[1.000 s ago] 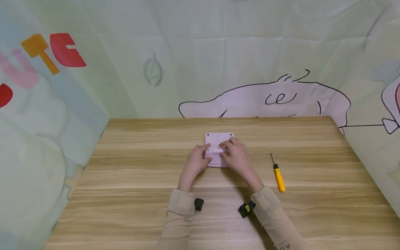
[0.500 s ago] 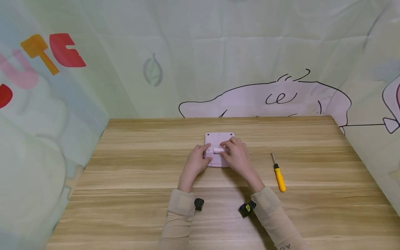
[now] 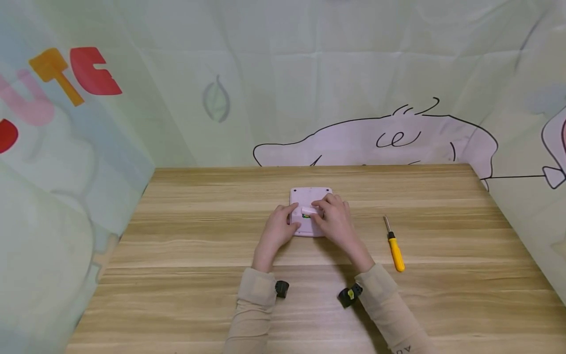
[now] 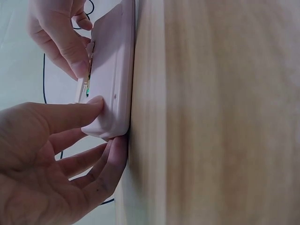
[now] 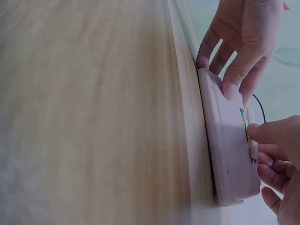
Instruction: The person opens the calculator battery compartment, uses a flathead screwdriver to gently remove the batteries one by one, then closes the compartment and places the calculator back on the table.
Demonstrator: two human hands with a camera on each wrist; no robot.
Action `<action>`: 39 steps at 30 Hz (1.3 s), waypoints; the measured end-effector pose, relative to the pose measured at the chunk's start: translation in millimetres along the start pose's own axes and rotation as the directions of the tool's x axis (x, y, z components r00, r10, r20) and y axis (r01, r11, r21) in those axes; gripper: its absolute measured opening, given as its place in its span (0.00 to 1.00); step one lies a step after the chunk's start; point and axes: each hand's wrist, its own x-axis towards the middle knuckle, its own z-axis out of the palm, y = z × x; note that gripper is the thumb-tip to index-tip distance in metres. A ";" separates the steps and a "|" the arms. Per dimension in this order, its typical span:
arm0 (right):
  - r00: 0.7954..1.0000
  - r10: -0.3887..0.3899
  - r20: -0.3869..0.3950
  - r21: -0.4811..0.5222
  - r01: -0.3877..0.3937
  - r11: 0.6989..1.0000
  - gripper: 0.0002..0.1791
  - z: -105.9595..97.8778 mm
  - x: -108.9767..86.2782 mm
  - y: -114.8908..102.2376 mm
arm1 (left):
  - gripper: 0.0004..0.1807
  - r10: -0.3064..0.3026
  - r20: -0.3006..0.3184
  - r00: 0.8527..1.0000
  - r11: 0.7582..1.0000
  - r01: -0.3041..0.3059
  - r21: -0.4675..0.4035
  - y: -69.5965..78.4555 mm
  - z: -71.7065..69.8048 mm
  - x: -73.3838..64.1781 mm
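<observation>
Two bare hands meet over a pink device (image 3: 305,199) lying near the middle of a wood-grained table (image 3: 199,236), closer to the far edge than to the person. The left hand (image 3: 276,227) grips the device's left side, its thumb pressed on the upper face and other fingers about the edge. The right hand (image 3: 337,222) pinches a small pink cover (image 3: 308,210) at the center of the device, thumb on the near side and fingers on the far side. The cover stands raised along its near edge, baring part of a slot (image 3: 306,216) where a strip of green and gold shows; the contents are too small to make out. Dark spots mark the two far corners of the device. To the right, well apart from both hands, a yellow-handled screwdriver (image 3: 394,246) rests on the table, its metal tip pointing away from the person. Beige sleeves (image 3: 254,307) cover the forearms, and black gear (image 3: 281,289) sits at each wrist. Behind the table hangs a pale backdrop (image 3: 283,73), printed with a white cartoon figure (image 3: 376,142) outlined in black and, at left, bold letters (image 3: 55,73) in orange, red and pink.
</observation>
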 end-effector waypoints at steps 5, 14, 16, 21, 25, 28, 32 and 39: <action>1.000 0.003 0.000 0.001 -0.003 1.000 0.13 -0.5 0.7 -0.1 | 0.29 0.002 0.000 1.000 1.000 -0.002 0.001 0.4 -0.4 -0.3; 1.000 0.008 0.007 -0.009 -0.007 1.000 0.14 -2.2 -0.4 -0.5 | 0.29 -0.003 0.001 1.000 1.000 0.003 -0.004 0.4 1.2 -0.8; 1.000 0.006 0.005 -0.012 -0.006 1.000 0.14 -2.3 -0.3 -0.3 | 0.29 -0.006 0.002 1.000 1.000 0.006 -0.004 0.6 1.5 -0.7; 1.000 0.000 -0.002 -0.019 0.000 1.000 0.14 -3.0 -0.5 0.2 | 0.29 -0.010 0.002 1.000 1.000 0.010 -0.005 1.0 1.8 -0.1; 1.000 -0.012 -0.009 -0.028 0.012 1.000 0.14 -3.5 -1.2 -0.2 | 0.29 -0.014 0.002 1.000 1.000 0.014 -0.008 1.0 1.8 0.0; 1.000 -0.014 -0.009 -0.034 0.014 0.999 0.14 -3.9 -1.5 -0.5 | 0.29 -0.013 0.000 1.000 1.000 0.013 -0.006 1.5 1.6 -0.1; 1.000 -0.018 -0.012 -0.038 0.018 0.999 0.14 -5.4 -2.5 0.4 | 0.29 -0.011 -0.001 1.000 1.000 0.010 -0.014 2.0 1.2 -0.2; 0.999 -0.030 -0.023 -0.043 0.029 0.999 0.15 -10.5 -5.0 2.5 | 0.29 -0.022 0.002 1.000 1.000 0.022 -0.011 3.1 0.3 -1.0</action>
